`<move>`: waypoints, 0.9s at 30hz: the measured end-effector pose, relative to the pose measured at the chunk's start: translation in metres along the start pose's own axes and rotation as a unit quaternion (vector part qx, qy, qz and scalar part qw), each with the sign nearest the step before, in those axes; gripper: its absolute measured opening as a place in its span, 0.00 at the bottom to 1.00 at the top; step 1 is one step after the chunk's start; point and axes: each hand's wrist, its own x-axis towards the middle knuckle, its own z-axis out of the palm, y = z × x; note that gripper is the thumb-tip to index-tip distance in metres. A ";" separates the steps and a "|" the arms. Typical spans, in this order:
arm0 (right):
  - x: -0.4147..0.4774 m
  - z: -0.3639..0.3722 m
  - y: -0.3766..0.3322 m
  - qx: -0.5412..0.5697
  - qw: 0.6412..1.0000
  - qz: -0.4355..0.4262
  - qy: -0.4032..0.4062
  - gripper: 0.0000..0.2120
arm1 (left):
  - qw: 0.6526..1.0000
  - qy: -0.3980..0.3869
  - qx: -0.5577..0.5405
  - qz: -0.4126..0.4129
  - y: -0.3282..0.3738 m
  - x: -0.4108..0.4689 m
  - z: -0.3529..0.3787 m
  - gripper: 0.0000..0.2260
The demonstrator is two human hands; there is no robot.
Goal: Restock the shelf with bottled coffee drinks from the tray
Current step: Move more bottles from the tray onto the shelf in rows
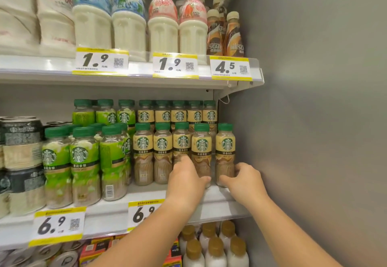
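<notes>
On the middle shelf (117,208), green-label bottles (83,166) crowd the left and a grey wall (314,120) closes the right. The left hand (186,181) grasps one tan coffee bottle (201,151) low in the front row. The right hand (245,179) wraps the end bottle (225,147) beside the wall.

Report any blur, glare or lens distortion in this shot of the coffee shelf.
Head view: wide-angle bending bows the shelf edge and leans the milk bottles outward at top left; the left margin is smeared soft, the cream-label coffee bottles near centre are sharper; soft glare streaks the upper shelf rail; light is even, shadows faint.
</notes>
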 end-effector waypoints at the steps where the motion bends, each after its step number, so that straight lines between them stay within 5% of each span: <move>1: 0.000 0.000 0.001 -0.006 1.000 -0.001 0.000 0.15 | 1.000 -0.012 0.015 -0.006 -0.002 -0.002 0.000 0.18; 10: 0.015 0.009 -0.004 -0.107 0.994 -0.010 -0.032 0.14 | 0.993 -0.060 0.097 -0.004 0.003 0.014 0.009 0.09; 27: 0.035 0.019 -0.006 -0.162 0.986 -0.011 -0.040 0.17 | 0.963 -0.046 0.253 0.078 0.005 0.030 0.028 0.09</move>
